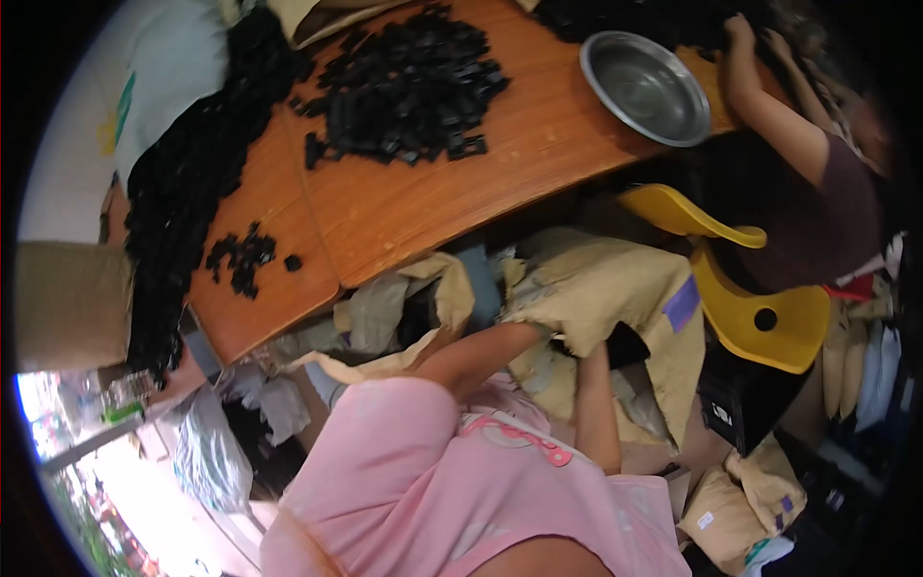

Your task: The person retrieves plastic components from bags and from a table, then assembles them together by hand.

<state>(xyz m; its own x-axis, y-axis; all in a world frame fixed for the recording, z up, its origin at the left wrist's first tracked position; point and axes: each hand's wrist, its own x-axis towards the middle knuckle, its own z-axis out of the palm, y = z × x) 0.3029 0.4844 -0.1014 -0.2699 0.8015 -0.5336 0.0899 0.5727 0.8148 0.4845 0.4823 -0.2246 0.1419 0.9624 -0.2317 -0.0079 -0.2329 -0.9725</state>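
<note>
A large tan paper sack (606,279) with a purple patch stands between the table and my body, its mouth crumpled. My left hand (540,333) reaches to the sack's near edge, where a paper fold covers the fingers. Under the sack's flap, my right hand (592,358) goes up beside a dark opening, and its fingers are hidden too. Whether either hand grips the paper or anything inside cannot be made out. To the left, a second open paper sack (452,288) holds greyish plastic lining.
An orange-brown table (385,212) carries a heap of small black parts (413,87), a smaller cluster (242,258) and a metal basin (646,88). Another person (798,144) works at the right beside yellow chairs (764,317). A cardboard box (75,306) is at the far left.
</note>
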